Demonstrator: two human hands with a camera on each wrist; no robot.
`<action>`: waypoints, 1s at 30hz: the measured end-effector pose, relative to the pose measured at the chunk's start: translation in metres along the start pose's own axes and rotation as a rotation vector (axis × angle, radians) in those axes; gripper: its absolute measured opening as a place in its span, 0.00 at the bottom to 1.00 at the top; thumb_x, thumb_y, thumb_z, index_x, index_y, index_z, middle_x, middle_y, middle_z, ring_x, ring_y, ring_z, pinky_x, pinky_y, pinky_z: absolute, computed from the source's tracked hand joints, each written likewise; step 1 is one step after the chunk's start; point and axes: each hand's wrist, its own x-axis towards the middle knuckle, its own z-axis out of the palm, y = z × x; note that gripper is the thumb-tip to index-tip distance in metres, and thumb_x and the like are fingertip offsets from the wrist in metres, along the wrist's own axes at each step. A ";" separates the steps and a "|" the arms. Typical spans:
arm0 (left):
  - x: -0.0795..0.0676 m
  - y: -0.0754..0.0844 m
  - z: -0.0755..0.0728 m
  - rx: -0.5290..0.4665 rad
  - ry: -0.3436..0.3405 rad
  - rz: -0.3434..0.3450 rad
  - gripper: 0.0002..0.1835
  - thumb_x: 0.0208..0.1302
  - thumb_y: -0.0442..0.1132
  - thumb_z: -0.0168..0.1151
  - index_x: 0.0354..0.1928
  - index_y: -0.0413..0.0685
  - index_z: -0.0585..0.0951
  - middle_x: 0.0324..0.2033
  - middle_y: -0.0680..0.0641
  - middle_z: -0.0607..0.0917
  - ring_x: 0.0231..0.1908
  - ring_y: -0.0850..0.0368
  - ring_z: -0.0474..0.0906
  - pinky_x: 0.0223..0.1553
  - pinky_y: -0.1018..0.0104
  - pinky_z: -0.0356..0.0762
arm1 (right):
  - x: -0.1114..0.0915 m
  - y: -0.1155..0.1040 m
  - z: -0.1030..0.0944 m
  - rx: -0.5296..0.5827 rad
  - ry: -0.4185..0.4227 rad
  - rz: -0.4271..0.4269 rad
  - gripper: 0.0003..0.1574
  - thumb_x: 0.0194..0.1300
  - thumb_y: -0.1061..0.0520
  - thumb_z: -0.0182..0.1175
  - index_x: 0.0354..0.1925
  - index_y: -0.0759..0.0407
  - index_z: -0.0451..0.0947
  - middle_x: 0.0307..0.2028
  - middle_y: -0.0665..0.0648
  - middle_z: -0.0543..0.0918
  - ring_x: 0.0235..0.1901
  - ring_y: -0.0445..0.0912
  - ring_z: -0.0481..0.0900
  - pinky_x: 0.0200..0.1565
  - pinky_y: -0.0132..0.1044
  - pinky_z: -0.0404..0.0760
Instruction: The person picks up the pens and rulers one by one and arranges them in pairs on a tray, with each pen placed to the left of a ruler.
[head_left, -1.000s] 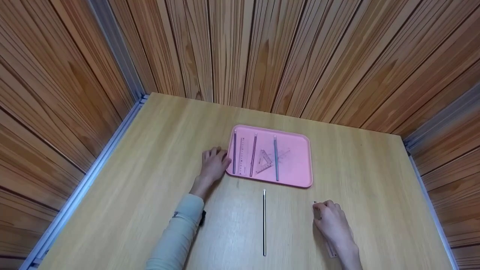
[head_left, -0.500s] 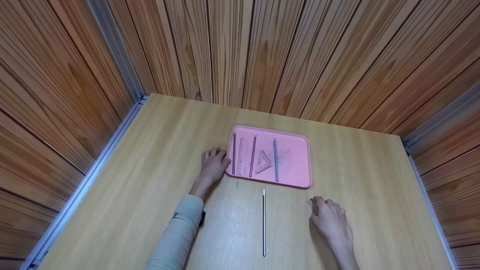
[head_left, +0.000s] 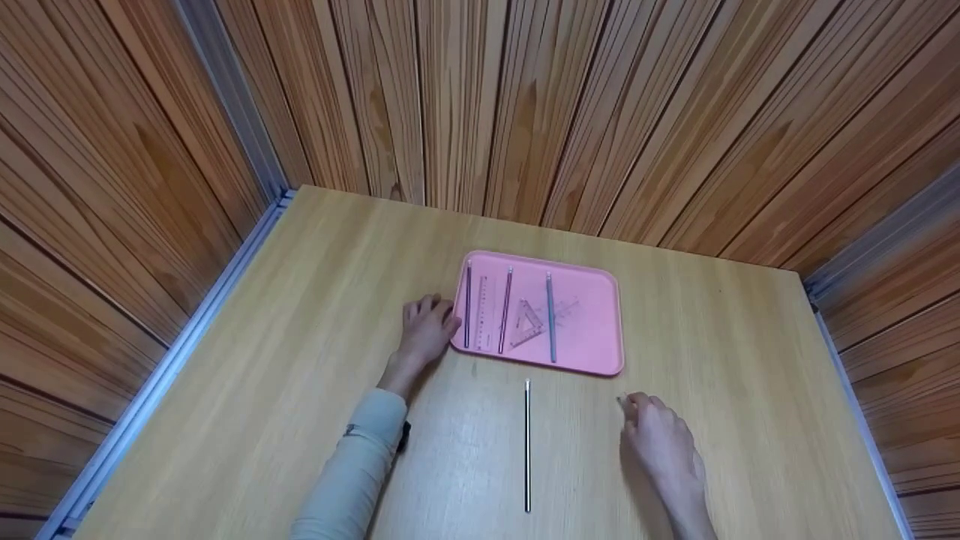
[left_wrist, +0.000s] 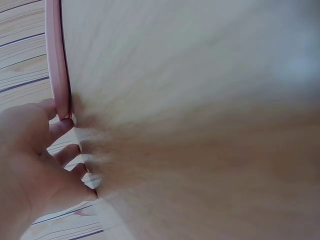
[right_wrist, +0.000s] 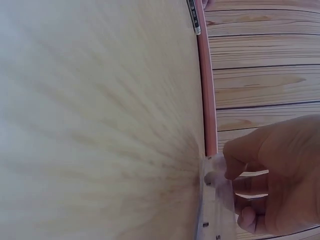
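My left hand (head_left: pixel 427 330) pinches the left edge of a pink tray (head_left: pixel 600 367); in the left wrist view the thumb and a finger (left_wrist: pixel 61 129) meet at its rim. My right hand (head_left: pixel 664 446), at the front right of the tray, holds a clear ruler (right_wrist: pixel 217 210) between thumb and fingers. From the head, only a small tip of that ruler shows. In the tray lie a dark pencil (head_left: pixel 468 304), another ruler (head_left: pixel 482 311), a reddish pencil (head_left: pixel 505 311), a clear set square (head_left: pixel 527 324) and a teal pencil (head_left: pixel 551 319).
A dark, shiny pencil (head_left: pixel 527 450) lies on the wooden table (head_left: pixel 300 300) in front of the tray, between the two arms. Wood-panelled walls (head_left: pixel 525 112) stand behind the table and at both sides.
My right hand has shifted slightly toward the tray and left. The ruler's long end, seen earlier below that hand, no longer shows in the head view. My left hand stays put.
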 end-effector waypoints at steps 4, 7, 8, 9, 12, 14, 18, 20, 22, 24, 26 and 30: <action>0.000 0.000 0.000 -0.005 -0.005 -0.006 0.24 0.75 0.52 0.51 0.67 0.53 0.74 0.71 0.44 0.64 0.68 0.43 0.54 0.71 0.48 0.50 | 0.000 -0.001 -0.001 0.044 -0.044 0.033 0.15 0.60 0.68 0.56 0.46 0.71 0.80 0.34 0.63 0.85 0.30 0.50 0.80 0.30 0.49 0.79; 0.001 0.000 0.000 -0.001 -0.008 -0.008 0.24 0.76 0.52 0.50 0.68 0.53 0.74 0.71 0.44 0.64 0.69 0.44 0.54 0.71 0.48 0.50 | 0.000 -0.003 -0.002 0.069 -0.077 0.049 0.15 0.59 0.67 0.57 0.45 0.69 0.81 0.36 0.62 0.86 0.34 0.52 0.83 0.36 0.51 0.81; 0.001 0.000 0.000 0.001 -0.008 -0.007 0.24 0.76 0.52 0.50 0.68 0.53 0.74 0.71 0.44 0.64 0.69 0.44 0.54 0.71 0.48 0.50 | 0.000 -0.004 -0.002 0.079 -0.083 0.051 0.15 0.59 0.67 0.58 0.45 0.69 0.81 0.36 0.61 0.86 0.35 0.52 0.83 0.37 0.52 0.81; 0.001 0.001 0.000 0.006 -0.006 -0.004 0.24 0.76 0.52 0.50 0.67 0.53 0.74 0.71 0.44 0.65 0.69 0.44 0.54 0.70 0.48 0.50 | 0.000 -0.004 -0.002 0.086 -0.085 0.051 0.14 0.59 0.66 0.58 0.45 0.68 0.81 0.36 0.61 0.86 0.36 0.52 0.84 0.38 0.52 0.80; 0.001 0.001 0.000 0.018 0.000 0.006 0.24 0.76 0.52 0.50 0.67 0.52 0.74 0.71 0.43 0.65 0.68 0.43 0.55 0.70 0.49 0.50 | -0.001 -0.007 -0.003 0.116 -0.070 0.036 0.13 0.59 0.64 0.60 0.44 0.66 0.81 0.36 0.60 0.86 0.36 0.52 0.84 0.38 0.51 0.80; 0.000 0.001 0.000 0.022 0.008 0.014 0.23 0.76 0.51 0.50 0.67 0.52 0.74 0.71 0.43 0.65 0.68 0.43 0.55 0.70 0.49 0.50 | 0.000 -0.008 -0.004 0.138 -0.058 0.021 0.12 0.60 0.64 0.60 0.44 0.65 0.81 0.35 0.59 0.86 0.35 0.50 0.83 0.37 0.49 0.80; 0.000 -0.001 0.000 0.027 0.015 0.021 0.23 0.75 0.51 0.51 0.67 0.51 0.74 0.71 0.42 0.66 0.68 0.42 0.56 0.70 0.48 0.50 | 0.003 -0.011 -0.007 0.181 -0.053 0.003 0.13 0.62 0.64 0.59 0.45 0.65 0.81 0.33 0.56 0.84 0.32 0.47 0.80 0.33 0.41 0.78; -0.001 -0.001 0.000 0.025 0.014 0.021 0.24 0.75 0.51 0.51 0.67 0.51 0.74 0.70 0.42 0.66 0.68 0.42 0.56 0.70 0.47 0.50 | 0.005 -0.012 -0.008 0.198 -0.059 0.006 0.13 0.63 0.64 0.59 0.46 0.65 0.81 0.33 0.56 0.83 0.31 0.46 0.78 0.32 0.38 0.76; -0.001 -0.001 0.000 0.023 0.008 0.019 0.24 0.76 0.51 0.50 0.67 0.51 0.74 0.71 0.42 0.65 0.68 0.42 0.56 0.71 0.47 0.50 | 0.007 -0.014 -0.010 0.206 -0.063 0.011 0.13 0.63 0.64 0.59 0.47 0.65 0.81 0.33 0.55 0.83 0.32 0.45 0.78 0.32 0.36 0.75; 0.000 -0.001 -0.001 0.018 0.003 0.018 0.24 0.76 0.51 0.50 0.67 0.51 0.74 0.71 0.42 0.65 0.69 0.42 0.55 0.71 0.47 0.49 | 0.009 -0.015 -0.012 0.215 -0.070 0.011 0.14 0.63 0.65 0.59 0.48 0.65 0.81 0.34 0.56 0.83 0.32 0.45 0.78 0.32 0.35 0.75; 0.000 -0.001 -0.001 0.014 -0.001 0.015 0.24 0.76 0.52 0.50 0.67 0.52 0.74 0.71 0.42 0.65 0.69 0.42 0.55 0.71 0.48 0.49 | 0.012 -0.017 -0.014 0.225 -0.069 0.007 0.15 0.63 0.65 0.58 0.49 0.66 0.80 0.35 0.57 0.83 0.32 0.45 0.78 0.30 0.34 0.75; 0.000 -0.001 0.000 0.014 -0.003 0.016 0.24 0.75 0.52 0.51 0.67 0.52 0.74 0.71 0.42 0.65 0.68 0.42 0.54 0.70 0.48 0.49 | 0.016 -0.021 -0.018 0.257 -0.052 -0.012 0.17 0.63 0.67 0.57 0.51 0.68 0.79 0.36 0.60 0.82 0.29 0.45 0.77 0.25 0.30 0.74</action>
